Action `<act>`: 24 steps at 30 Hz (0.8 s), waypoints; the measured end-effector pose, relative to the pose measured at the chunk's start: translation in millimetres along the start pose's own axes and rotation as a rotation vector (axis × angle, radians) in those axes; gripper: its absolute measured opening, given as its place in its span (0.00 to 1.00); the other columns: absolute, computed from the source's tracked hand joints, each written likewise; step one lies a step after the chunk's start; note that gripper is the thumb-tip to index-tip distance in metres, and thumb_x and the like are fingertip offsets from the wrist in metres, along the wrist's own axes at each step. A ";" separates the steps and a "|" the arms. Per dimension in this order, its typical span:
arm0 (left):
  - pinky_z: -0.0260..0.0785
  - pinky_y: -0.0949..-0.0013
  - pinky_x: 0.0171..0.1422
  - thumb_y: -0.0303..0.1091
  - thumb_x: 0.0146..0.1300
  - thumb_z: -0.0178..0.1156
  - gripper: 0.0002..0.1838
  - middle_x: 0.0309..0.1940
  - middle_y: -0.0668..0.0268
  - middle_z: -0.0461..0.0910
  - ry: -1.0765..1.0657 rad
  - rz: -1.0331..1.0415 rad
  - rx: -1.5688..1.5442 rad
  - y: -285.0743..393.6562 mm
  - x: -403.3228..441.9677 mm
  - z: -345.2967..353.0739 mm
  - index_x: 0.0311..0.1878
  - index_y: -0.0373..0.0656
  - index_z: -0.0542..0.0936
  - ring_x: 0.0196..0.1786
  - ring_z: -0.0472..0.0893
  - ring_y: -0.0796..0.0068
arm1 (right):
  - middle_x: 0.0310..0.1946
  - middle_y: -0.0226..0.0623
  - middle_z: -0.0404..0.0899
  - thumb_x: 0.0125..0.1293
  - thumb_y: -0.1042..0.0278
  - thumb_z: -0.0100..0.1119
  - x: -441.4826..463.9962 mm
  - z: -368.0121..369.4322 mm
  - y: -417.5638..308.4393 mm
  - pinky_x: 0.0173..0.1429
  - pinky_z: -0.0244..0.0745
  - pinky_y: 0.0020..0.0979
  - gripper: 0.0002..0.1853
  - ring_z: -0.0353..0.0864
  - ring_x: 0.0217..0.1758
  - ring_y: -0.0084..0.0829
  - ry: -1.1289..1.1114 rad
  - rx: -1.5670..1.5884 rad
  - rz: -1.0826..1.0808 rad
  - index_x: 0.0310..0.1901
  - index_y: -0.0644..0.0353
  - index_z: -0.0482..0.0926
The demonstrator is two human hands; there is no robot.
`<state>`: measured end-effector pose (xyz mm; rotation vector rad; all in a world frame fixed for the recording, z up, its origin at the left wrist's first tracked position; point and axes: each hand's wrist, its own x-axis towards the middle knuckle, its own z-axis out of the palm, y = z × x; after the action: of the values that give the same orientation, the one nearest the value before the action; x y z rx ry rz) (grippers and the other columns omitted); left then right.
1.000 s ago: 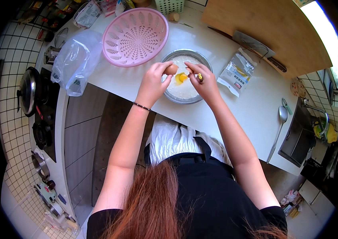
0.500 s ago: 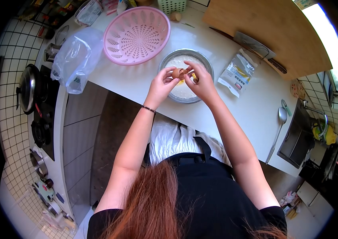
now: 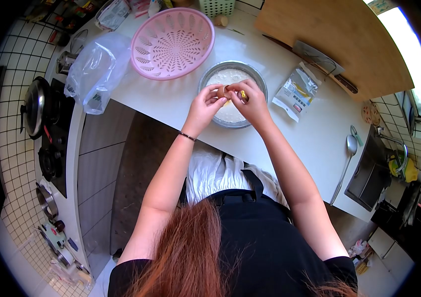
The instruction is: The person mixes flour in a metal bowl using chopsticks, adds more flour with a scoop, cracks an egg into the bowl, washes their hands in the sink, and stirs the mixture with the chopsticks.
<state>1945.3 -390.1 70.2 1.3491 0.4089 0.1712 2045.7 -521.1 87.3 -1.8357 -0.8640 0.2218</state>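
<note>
Over the metal bowl (image 3: 263,81), my two hands meet around a cracked brown eggshell (image 3: 222,91). My left hand (image 3: 206,103), with a dark beaded bracelet at the wrist, pinches the shell from the left. The fingers of my right hand (image 3: 251,101) close on its other side, partly hiding it. A small yellow object (image 3: 243,94) shows at the right fingers; I cannot make out whether it is a ring. White flour (image 3: 230,75) lies in the bowl beneath, with a little yellow egg under the hands.
Left of the bowl sit a pink basket (image 3: 143,67) and a clear plastic bag (image 3: 96,72). On the right lie a silver-white packet (image 3: 297,92), a cleaver (image 3: 318,57) by a wooden board (image 3: 339,34), and a long spoon (image 3: 351,144) near the sink (image 3: 369,180).
The eggshell pieces, tilted apart before, now sit closer together between my fingers. My right fingers have curled down and inward. The bowl stays in place.
</note>
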 end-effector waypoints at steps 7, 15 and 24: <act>0.72 0.73 0.52 0.28 0.62 0.58 0.21 0.47 0.56 0.77 0.167 -0.055 -0.153 -1.9 -4.5 -13.3 0.57 0.34 0.67 0.47 0.78 0.75 | 0.39 0.43 0.72 0.62 0.74 0.49 -6.6 -8.1 18.9 0.45 0.71 0.31 0.08 0.75 0.40 0.37 0.107 0.126 0.086 0.39 0.61 0.78; 0.73 0.75 0.50 0.28 0.64 0.55 0.19 0.46 0.61 0.72 0.409 -0.105 -0.250 -30.0 -31.6 -73.3 0.57 0.32 0.67 0.44 0.77 0.77 | 0.20 0.41 0.73 0.69 0.56 0.43 -13.6 -51.8 22.5 0.36 0.67 0.32 0.19 0.73 0.27 0.35 0.171 -0.070 0.352 0.31 0.62 0.77; 0.74 0.74 0.49 0.26 0.63 0.54 0.19 0.45 0.61 0.71 0.457 -0.184 -0.231 -50.7 -43.7 -88.0 0.57 0.32 0.67 0.42 0.77 0.75 | 0.23 0.32 0.74 0.69 0.62 0.49 -26.4 -46.2 42.6 0.29 0.69 0.22 0.16 0.73 0.22 0.20 0.237 0.322 0.235 0.28 0.65 0.76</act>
<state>1865.8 -336.6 14.9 1.0324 0.8673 0.3649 2070.1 -580.5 64.2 -1.6170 -0.4199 0.2675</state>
